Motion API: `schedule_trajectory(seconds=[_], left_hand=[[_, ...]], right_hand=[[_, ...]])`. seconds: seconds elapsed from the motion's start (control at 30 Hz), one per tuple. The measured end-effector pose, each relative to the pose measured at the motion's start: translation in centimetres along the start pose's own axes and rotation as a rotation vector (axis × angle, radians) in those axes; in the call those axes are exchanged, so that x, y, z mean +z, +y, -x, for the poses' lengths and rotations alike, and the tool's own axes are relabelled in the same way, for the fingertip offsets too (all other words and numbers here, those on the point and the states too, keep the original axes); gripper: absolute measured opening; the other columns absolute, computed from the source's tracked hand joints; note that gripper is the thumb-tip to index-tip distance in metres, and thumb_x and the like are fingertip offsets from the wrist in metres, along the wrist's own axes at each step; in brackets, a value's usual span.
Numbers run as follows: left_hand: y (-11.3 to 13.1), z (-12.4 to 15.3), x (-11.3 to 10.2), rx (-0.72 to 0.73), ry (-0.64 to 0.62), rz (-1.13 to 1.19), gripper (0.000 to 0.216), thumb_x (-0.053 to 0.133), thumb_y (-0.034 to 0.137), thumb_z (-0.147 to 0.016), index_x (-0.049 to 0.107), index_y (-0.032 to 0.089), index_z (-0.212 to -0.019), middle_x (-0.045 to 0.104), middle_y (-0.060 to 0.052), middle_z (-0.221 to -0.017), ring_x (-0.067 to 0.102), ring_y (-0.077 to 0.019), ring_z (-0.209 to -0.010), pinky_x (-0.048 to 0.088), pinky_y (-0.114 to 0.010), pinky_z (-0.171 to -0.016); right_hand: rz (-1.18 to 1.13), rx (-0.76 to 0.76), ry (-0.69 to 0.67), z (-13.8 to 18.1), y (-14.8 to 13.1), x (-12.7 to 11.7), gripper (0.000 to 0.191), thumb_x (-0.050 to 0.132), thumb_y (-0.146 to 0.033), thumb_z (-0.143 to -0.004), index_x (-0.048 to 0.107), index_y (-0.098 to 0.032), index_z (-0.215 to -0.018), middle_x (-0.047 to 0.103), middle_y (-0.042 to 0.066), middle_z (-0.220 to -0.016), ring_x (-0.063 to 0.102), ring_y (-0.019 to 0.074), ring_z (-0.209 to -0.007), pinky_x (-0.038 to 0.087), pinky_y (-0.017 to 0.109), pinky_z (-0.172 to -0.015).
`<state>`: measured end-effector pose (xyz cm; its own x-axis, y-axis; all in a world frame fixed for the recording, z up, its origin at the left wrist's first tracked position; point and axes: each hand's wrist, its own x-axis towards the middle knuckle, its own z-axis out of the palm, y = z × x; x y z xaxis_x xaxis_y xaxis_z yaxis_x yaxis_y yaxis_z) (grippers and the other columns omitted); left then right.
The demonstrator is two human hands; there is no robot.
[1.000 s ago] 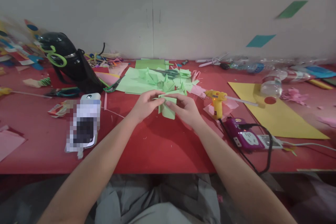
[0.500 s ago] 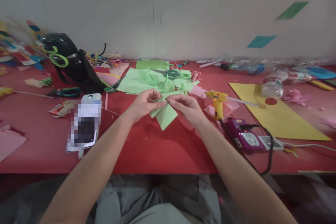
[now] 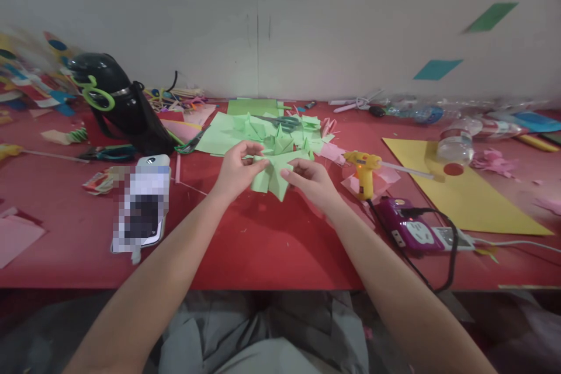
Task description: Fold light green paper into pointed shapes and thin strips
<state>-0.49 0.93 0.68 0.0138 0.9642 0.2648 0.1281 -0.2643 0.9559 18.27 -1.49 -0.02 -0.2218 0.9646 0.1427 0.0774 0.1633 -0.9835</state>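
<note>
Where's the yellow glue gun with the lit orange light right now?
In the head view, the yellow glue gun is right of the right hand, beside pink paper, just beyond the purple power strip and left of the yellow sheet.

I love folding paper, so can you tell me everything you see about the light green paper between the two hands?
The folded paper is light green and looks matte and creased. At the bottom, a blunt flap shows on the left and a pointed one beside it. The left hand pinches its left side; the right hand has its thumb on the right. It's over the red table, but I can't tell whether they touch.
</note>
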Motion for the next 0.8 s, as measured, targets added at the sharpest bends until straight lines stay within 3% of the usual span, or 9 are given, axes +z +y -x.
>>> schedule_trajectory(seconds=[0.1, 0.27, 0.47, 0.63, 0.8], left_hand=[[-0.2, 0.0, 0.1, 0.012, -0.006, 0.041, 0.028, 0.077, 0.028, -0.068, 0.064, 0.016, -0.090, 0.067, -0.005, -0.094, 0.063, -0.0168, -0.089, 0.049, -0.026, -0.073], [0.2, 0.1, 0.2, 0.008, -0.018, 0.076, 0.029, 0.079, 0.031, -0.067, 0.065, 0.015, -0.087, 0.067, -0.005, -0.088, 0.063, -0.0161, -0.085, 0.049, -0.025, -0.069], [0.7, 0.6, 0.9, -0.006, -0.024, 0.126, 0.030, 0.083, 0.031, -0.064, 0.066, 0.017, -0.084, 0.066, -0.002, -0.086, 0.061, -0.0139, -0.079, 0.048, -0.024, -0.067], [0.7, 1.0, 1.4, -0.125, -0.069, 0.308, 0.025, 0.086, 0.030, -0.062, 0.068, 0.019, -0.075, 0.057, 0.004, -0.065, 0.052, -0.0085, -0.061, 0.043, -0.022, -0.058], [1.2, 0.9, 0.9, -0.249, -0.207, 0.462, 0.029, 0.080, 0.044, -0.072, 0.076, 0.019, -0.084, 0.071, -0.004, -0.083, 0.065, -0.0154, -0.078, 0.053, -0.030, -0.076]], right_hand=[[-0.095, -0.026, -0.101, 0.0, -0.3, 0.2, 0.042, 0.064, -0.059, -0.083, 0.067, -0.018, -0.072, 0.063, 0.002, -0.067, 0.058, 0.0132, -0.064, 0.047, 0.029, -0.066], [-0.130, -0.124, -0.141, -0.1, 0.0, 0.3, 0.038, 0.069, -0.055, -0.081, 0.065, -0.018, -0.071, 0.059, 0.001, -0.070, 0.053, 0.0124, -0.067, 0.044, 0.029, -0.067], [-0.153, -0.047, 0.033, -0.3, 0.5, 0.7, 0.037, 0.084, -0.044, -0.066, 0.061, -0.021, -0.084, 0.059, -0.002, -0.076, 0.056, 0.0128, -0.070, 0.047, 0.028, -0.067], [-0.114, -0.015, 0.038, -0.2, 0.5, 0.8, 0.034, 0.079, -0.049, -0.071, 0.062, -0.020, -0.074, 0.057, -0.001, -0.068, 0.054, 0.0131, -0.066, 0.047, 0.029, -0.065], [-0.121, -0.038, 0.097, -0.2, 0.5, 0.4, 0.034, 0.077, -0.049, -0.074, 0.059, -0.020, -0.070, 0.054, -0.002, -0.065, 0.051, 0.0114, -0.063, 0.044, 0.027, -0.061]])
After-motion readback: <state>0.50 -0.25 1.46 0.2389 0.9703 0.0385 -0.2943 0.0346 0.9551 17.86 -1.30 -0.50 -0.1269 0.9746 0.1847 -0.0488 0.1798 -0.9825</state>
